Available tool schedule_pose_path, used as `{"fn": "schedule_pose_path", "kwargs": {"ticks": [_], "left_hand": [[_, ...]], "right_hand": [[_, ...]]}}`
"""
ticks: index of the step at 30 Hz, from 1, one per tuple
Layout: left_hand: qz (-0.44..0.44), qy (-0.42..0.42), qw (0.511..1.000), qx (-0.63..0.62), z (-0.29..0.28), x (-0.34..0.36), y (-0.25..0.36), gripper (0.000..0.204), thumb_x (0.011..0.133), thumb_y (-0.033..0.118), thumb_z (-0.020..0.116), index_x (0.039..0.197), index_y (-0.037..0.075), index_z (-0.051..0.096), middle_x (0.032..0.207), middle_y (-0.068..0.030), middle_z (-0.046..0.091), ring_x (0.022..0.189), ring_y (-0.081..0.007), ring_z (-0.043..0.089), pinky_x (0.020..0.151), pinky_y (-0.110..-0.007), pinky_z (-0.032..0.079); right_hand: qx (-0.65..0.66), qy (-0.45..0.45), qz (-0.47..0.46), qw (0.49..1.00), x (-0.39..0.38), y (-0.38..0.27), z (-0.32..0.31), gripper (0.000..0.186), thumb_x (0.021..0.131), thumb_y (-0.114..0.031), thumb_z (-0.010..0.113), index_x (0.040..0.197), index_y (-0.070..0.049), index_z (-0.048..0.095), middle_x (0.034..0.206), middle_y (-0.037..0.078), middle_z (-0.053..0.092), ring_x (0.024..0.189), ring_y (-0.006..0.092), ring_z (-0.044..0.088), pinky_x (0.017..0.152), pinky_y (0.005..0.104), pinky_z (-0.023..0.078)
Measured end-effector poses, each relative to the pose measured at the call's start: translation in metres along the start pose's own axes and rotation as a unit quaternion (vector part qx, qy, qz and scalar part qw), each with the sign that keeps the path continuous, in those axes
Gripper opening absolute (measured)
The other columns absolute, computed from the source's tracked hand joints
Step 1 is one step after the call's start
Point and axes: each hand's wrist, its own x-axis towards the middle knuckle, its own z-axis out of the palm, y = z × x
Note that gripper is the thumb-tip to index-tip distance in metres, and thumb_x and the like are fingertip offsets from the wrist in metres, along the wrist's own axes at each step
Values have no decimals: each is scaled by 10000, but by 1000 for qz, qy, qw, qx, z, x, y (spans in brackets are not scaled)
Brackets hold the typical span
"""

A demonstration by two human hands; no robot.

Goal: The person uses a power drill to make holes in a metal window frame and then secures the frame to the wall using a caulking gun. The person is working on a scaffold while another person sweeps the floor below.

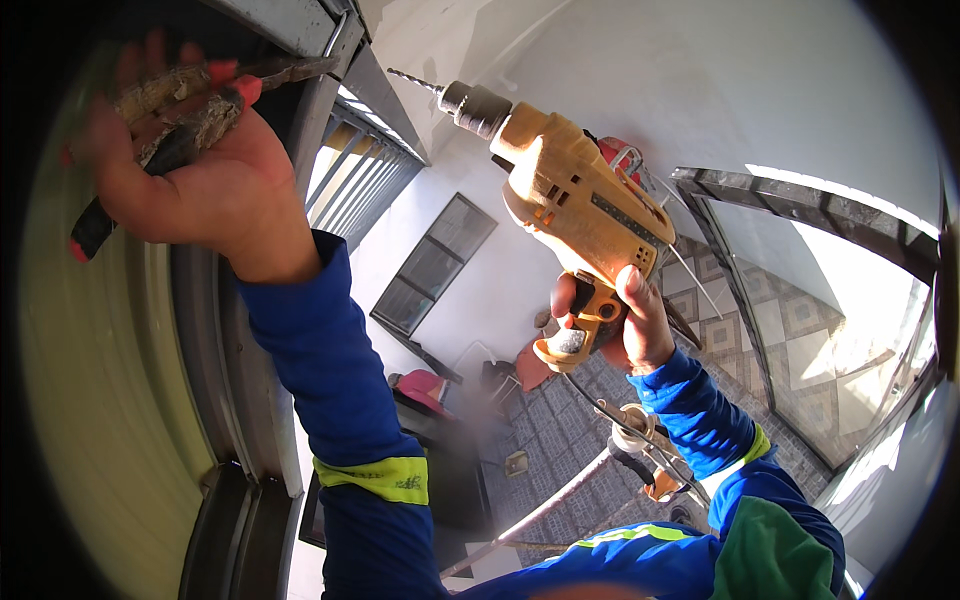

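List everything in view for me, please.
Power drill: one, yellow, upper centre
Twist bit: one, grey, drill's tip
Pliers: one, black and red, top left
Slatted grille: one, grey, upper left
Window: one, dark-framed, mid-left
Framed glass: one, dark-edged, right
Panel: one, yellow-green, far left
Metal frame: one, dark, left
Pole: one, white, lower centre
Unidentified object: one, pink, below window
Tiled floor: one, grey-beige, below
Wall: count unclear, white, background
Sleeves: two, blue with yellow bands, lower edge
Left grip: one, bare, holding pliers
Right grip: one, bare, holding drill
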Motion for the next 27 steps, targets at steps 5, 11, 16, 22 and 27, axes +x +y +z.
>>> {"fn": "schedule_pose_path", "kwargs": {"ticks": [5, 11, 16, 22, 27], "left_hand": [[2, 43, 998, -44, -5, -4, -4, 479, 903, 408, 569, 1057, -45, 552, 905, -188, 637, 700, -323, 657, 704, -437, 587], [34, 27, 998, 44, -12, 2, -8, 437, 873, 409, 541, 1041, 6, 550, 914, -200, 621, 702, -352, 650, 695, -501, 597], [31, 19, 999, 10, -16, 4, -10, 391, 852, 360, 497, 999, 3, 559, 899, -220, 625, 717, -359, 654, 706, -511, 606], [17, -8, 999, -26, -26, 16, -8, 399, 851, 344, 461, 988, -19, 554, 896, -231, 626, 689, -371, 649, 672, -525, 611], [11, 4, 999, -33, -28, 19, -9, 396, 834, 331, 458, 968, -29, 555, 892, -242, 626, 648, -378, 639, 642, -524, 608]], "right_hand": [[-11, 6, -15, 1000, 8, -1, 10, 575, 980, -460, 683, 1315, -6, 571, 996, 147, 698, 861, 217, 704, 727, 347, 596], [60, -21, 22, 998, 31, 1, 8, 450, 1015, -369, 636, 1279, -8, 587, 995, 137, 697, 881, 242, 706, 732, 341, 581], [65, -58, 21, 996, 50, 5, 3, 425, 1017, -372, 619, 1258, -23, 595, 978, 126, 687, 872, 226, 694, 719, 335, 574], [48, -86, 9, 995, 57, 6, -2, 472, 1001, -411, 645, 1264, -23, 593, 952, 119, 684, 872, 221, 691, 715, 337, 569], [45, -88, 17, 995, 68, -1, -11, 586, 945, -516, 704, 1241, -21, 596, 915, 107, 676, 825, 211, 680, 701, 344, 567]]}}
